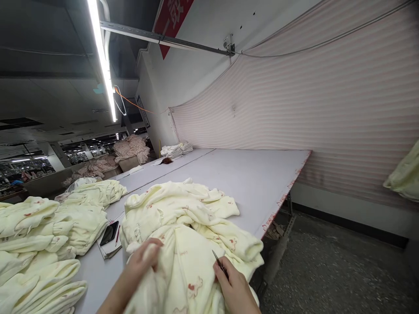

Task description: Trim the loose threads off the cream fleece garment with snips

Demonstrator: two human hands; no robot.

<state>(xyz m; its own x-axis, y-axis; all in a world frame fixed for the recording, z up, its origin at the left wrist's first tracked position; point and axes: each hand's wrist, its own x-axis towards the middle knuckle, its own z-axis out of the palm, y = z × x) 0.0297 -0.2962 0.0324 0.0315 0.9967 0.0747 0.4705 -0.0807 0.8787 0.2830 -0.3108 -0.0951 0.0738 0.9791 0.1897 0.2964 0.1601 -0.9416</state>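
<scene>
Two hands worked the same pale yellow garment (186, 244) at the near edge of the bench (248, 183). Our left hand (144, 259) was closed on a bunched fold of the fleece, lifting it a little, which we judged kept the cloth taut between the hands. Our right hand (234, 290) was curled around small thread snips (220, 261), their dark tips pointing up and away from the palm and resting just against the fabric; the thumb side of that hand also pressed on the garment. Just left of our left hand lay a dark phone (109, 233) on a notepad (109, 248), with a red pen (117, 235) beside it. Farther left sat stacks of similar yellow garments (42, 235). Beyond both hands the bench ran toward a striped pink curtain (310, 109).
</scene>
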